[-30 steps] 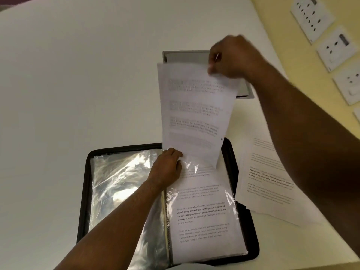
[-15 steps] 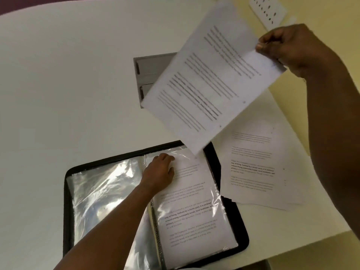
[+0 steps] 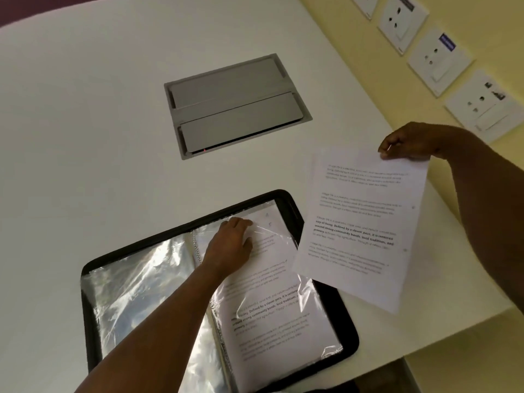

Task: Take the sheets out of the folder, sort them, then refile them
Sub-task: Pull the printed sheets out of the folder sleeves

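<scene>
Currently, my right hand (image 3: 408, 143) pinches the top corner of a printed sheet (image 3: 360, 222), holding it in the air to the right of the black ring-binder folder (image 3: 286, 201), its lower left corner overlapping the folder's right edge. My left hand (image 3: 231, 242) rests on the upper part of a clear plastic sleeve (image 3: 278, 316) on the folder's right side, fingers lightly bent, with another printed page inside. Beyond the folder, a grey flap-lidded cable box (image 3: 235, 106) sits recessed in the white table (image 3: 85, 123), with wall sockets (image 3: 439, 56) at right.

white table (image 3: 85, 123) with grey recessed hatch (image 3: 235, 106); yellow wall (image 3: 326, 29) with white socket plates (image 3: 439, 61).
</scene>
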